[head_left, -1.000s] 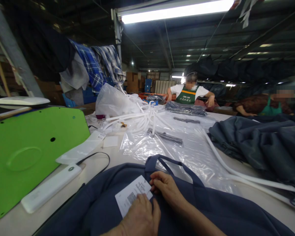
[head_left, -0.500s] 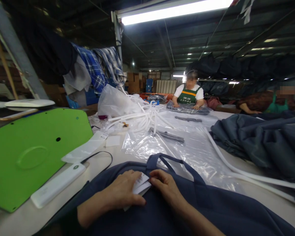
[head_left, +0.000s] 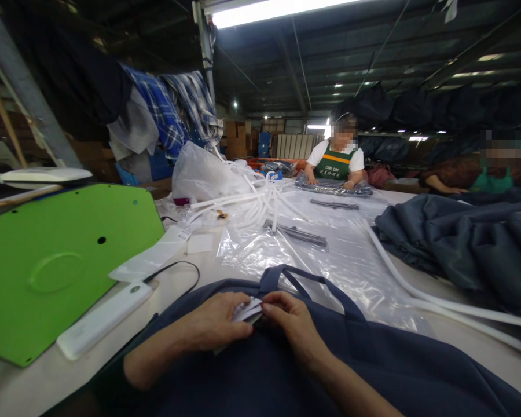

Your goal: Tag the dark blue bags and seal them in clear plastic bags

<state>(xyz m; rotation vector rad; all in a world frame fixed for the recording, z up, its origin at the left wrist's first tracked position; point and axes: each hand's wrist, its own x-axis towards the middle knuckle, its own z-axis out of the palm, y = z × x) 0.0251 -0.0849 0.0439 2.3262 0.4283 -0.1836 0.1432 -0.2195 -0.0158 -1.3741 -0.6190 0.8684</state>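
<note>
A navy fabric bag (head_left: 286, 359) with a looped handle (head_left: 342, 295) lies spread in front of me. Over its upper part, my left hand (head_left: 219, 321) is closed around small white paper tags (head_left: 247, 311), thumb below and fingers above. My right hand (head_left: 289, 315) pinches at the right edge of these tags with thumb and forefinger. Just what sits between those fingertips is partly hidden. Part of the tags lies out of sight under my left hand.
Left are a green board (head_left: 69, 260), a white power bank (head_left: 104, 318) with a black cable, and a clear bag. Plastic sheets (head_left: 342, 255) and white tubing (head_left: 260, 202) cover the table's middle. Dark fabric (head_left: 460, 243) is heaped right. A co-worker (head_left: 336, 159) handles a wrapped package opposite.
The tags now sit flatter and show less between my hands. My right fingertips have closed in on their edge. The camera view has shifted slightly.
</note>
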